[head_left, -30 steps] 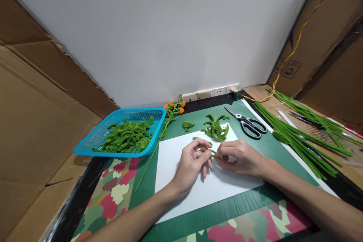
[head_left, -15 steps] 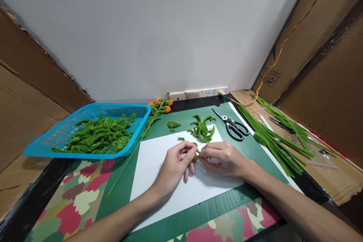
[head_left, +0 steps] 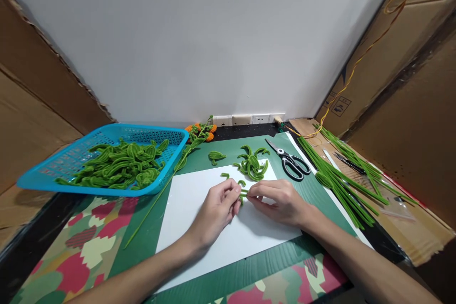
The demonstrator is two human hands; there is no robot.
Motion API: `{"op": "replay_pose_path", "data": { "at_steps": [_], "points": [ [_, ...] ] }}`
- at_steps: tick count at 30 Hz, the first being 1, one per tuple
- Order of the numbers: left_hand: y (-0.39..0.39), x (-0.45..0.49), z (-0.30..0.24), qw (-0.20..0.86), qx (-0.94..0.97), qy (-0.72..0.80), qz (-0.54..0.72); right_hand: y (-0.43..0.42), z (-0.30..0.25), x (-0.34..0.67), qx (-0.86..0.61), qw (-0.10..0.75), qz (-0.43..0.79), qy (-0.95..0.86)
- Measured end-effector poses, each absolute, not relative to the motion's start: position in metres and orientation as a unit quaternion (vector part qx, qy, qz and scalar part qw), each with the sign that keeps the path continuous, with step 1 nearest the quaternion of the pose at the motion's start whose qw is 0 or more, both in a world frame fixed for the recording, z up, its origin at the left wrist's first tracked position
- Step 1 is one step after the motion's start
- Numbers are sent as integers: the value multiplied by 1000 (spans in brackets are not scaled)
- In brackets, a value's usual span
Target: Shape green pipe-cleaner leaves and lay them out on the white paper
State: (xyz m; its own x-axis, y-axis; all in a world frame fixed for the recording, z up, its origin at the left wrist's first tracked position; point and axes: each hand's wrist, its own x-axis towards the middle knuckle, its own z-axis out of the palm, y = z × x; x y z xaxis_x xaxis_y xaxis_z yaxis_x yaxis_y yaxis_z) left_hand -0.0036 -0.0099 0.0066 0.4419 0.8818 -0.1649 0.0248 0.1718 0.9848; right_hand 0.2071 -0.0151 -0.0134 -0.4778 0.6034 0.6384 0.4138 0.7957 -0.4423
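My left hand [head_left: 217, 211] and my right hand [head_left: 281, 202] meet over a white sheet [head_left: 199, 242] and both pinch a short green pipe-cleaner piece [head_left: 243, 193] between their fingertips. Just beyond the hands lies a small heap of bent green pipe-cleaner leaves [head_left: 252, 164], with one single leaf [head_left: 216, 156] to its left. Two loose green bits lie on the sheet's far edge.
A blue basket [head_left: 46, 173] holding several green leaves stands at the left. A long stem with orange flowers [head_left: 199, 133] runs beside it. Black-handled scissors [head_left: 290, 159] and a bundle of straight green pipe cleaners [head_left: 342, 185] lie at the right. Cardboard walls flank both sides.
The view has swung to the right, so everything has shifted left in the picture. Both hands stay together on the green piece, with the left fingers curled in tighter.
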Motion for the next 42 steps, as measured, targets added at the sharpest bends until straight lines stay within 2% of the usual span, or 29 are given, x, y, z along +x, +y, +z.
{"op": "replay_pose_path", "data": {
  "at_steps": [8,17,23,29,42],
  "points": [
    [-11,-7,7,669,544,400,312,-21,-1,202,-308,455,163,-819],
    [-9,-10,6,727,518,338,297,-23,1,202,-299,455,186,-818],
    [-9,-9,5,722,526,335,299,-22,1,203,-300,458,196,-814],
    [-8,-7,3,677,548,371,322,-19,-5,206,-293,450,149,-830],
    [-10,-6,0,672,550,365,335,-16,-16,206,-312,433,65,-844]
  ]
}}
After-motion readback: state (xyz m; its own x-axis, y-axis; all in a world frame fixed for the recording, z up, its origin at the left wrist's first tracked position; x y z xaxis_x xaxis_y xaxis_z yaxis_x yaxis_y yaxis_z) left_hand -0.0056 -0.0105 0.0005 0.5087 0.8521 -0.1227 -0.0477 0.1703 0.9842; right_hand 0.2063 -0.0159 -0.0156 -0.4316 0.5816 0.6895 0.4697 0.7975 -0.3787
